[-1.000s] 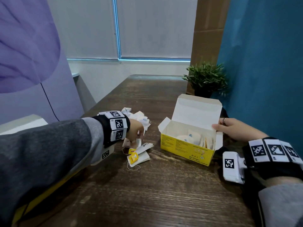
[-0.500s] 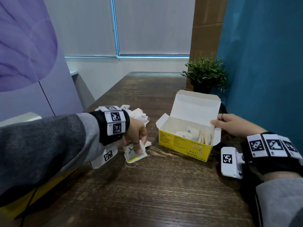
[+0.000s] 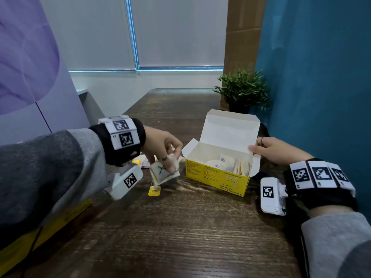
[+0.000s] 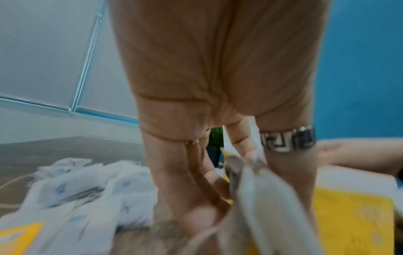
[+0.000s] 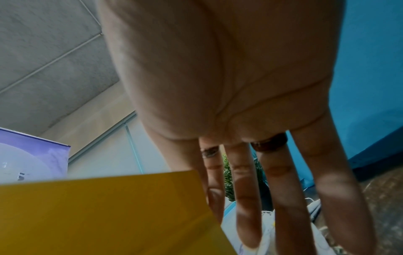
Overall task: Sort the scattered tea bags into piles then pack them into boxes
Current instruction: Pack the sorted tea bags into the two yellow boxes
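Note:
An open yellow tea box (image 3: 215, 177) stands on the wooden table (image 3: 180, 227), with several tea bags (image 3: 226, 163) standing inside. My left hand (image 3: 162, 149) pinches a small stack of white tea bags (image 3: 163, 171) just left of the box, lifted off the table; a yellow tag (image 3: 154, 191) dangles from them on a string. In the left wrist view the held bags (image 4: 261, 198) sit between thumb and fingers. My right hand (image 3: 275, 150) lies with straight fingers against the box's right end and lid (image 5: 109, 215).
A loose heap of white tea bags (image 4: 82, 189) lies behind my left hand. A potted plant (image 3: 242, 91) stands behind the box by the blue wall (image 3: 321, 77). Another yellow box (image 3: 50, 227) lies under my left forearm at the table's left edge.
My left hand picked the stack of tea bags up from the table and carried it right toward the box. The right hand stayed at the box.

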### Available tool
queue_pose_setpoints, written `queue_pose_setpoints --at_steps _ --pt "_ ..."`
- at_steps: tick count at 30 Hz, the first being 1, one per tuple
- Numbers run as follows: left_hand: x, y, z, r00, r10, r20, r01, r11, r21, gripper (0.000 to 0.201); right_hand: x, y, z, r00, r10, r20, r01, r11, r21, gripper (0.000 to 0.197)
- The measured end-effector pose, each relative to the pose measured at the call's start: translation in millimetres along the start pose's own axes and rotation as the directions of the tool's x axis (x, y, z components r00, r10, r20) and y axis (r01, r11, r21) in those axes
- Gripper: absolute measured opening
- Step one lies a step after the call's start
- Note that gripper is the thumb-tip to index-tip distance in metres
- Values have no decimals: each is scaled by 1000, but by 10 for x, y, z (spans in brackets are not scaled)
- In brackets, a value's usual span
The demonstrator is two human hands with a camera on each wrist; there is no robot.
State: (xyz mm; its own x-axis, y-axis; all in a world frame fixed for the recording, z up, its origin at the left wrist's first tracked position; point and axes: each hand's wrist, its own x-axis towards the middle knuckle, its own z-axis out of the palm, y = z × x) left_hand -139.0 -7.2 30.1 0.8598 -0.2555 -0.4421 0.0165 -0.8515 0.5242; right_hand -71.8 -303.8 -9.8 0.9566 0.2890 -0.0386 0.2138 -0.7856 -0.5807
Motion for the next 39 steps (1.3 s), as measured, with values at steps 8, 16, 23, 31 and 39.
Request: queue_pose_setpoints --at_steps 8,16,23,31,39 --pt "267 638 -9 955 212 -205 -267 919 -291 42 -27 -39 -11 1000 -26 -2 26 1000 9 28" --pt "653 742 356 986 38 -160 -58 990 -127 58 -31 -41 6 999 -31 -14 30 999 -12 24" --pt "655 672 213 970 77 -230 -82 997 -11 39 -36 -59 12 1000 -23 15 23 1000 -13 30" --pt "334 161 -454 830 -53 -555 -16 993 -119 22 32 -42 33 998 -54 11 54 998 -37 31" --pt "295 -627 -370 843 -417 -341 468 880 80 38 162 -83 14 997 -43 60 46 998 -50 35"
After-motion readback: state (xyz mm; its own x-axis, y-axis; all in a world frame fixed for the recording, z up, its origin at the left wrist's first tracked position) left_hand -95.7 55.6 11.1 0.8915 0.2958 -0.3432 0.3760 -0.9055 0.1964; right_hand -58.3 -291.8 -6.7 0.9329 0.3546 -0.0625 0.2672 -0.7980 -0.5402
